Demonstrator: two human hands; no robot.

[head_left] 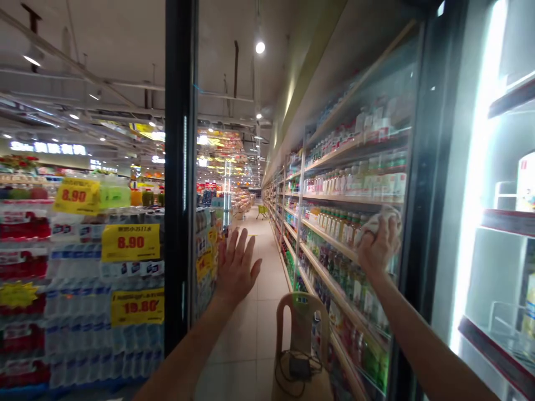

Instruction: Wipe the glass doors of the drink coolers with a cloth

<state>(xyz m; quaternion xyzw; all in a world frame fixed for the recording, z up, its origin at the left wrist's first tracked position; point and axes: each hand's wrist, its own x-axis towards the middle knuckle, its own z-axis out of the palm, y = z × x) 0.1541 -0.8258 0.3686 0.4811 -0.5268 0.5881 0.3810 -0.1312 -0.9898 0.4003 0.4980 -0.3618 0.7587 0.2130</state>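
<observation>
My left hand (236, 264) is open, fingers spread and raised flat against the glass door (334, 83) of a cooler, near the door's black frame (179, 167). To the right, my right hand (378, 248) is closed on a crumpled white cloth (382, 216) and holds it against the same pane at about shoulder height. Through the glass I see the shop aisle and long shelves of bottled drinks (334, 234).
The lit cooler interior (501, 250) with its shelves is at the far right. A beige plastic chair (301, 317) stands below, with a black device and cable (298, 367) on its seat. Stacked packs of bottled water with yellow price signs (130, 242) fill the left.
</observation>
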